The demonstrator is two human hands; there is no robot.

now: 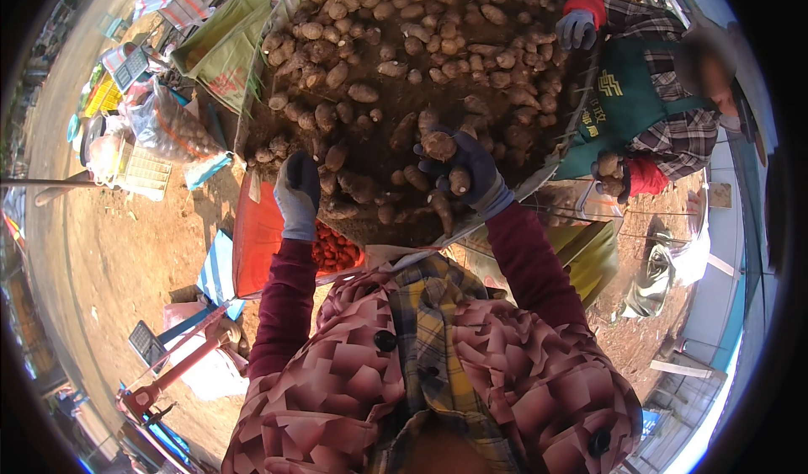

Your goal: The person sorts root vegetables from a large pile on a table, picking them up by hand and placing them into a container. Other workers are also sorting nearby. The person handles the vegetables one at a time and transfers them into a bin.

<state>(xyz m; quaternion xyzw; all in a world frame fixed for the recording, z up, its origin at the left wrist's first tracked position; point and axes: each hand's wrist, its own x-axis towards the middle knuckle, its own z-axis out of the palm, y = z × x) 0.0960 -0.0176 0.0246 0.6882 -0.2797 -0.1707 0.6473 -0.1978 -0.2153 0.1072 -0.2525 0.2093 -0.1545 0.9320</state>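
My right hand (476, 174), in a dark and grey work glove, is shut on a brown taro corm (439, 145). A smaller corm (459, 180) with a pale cut end sits against its lower fingers. To the left, my left hand (298, 187) wears the same kind of glove and hovers by the near left rim of the sorting bed. Its fingers are bent, and whatever may be inside them is hidden. Many loose taro corms (363, 92) cover the soil-stained bed (385, 130) in front of me, some hairy with roots.
Across at the right, a co-worker's gloved hand (610, 177) holds corms; their other hand (576, 30) rests near the rim. Green woven bags (221, 51) stand at far left. A red-orange bag (259, 234) hangs by my left arm. Scales (146, 344) are at lower left.
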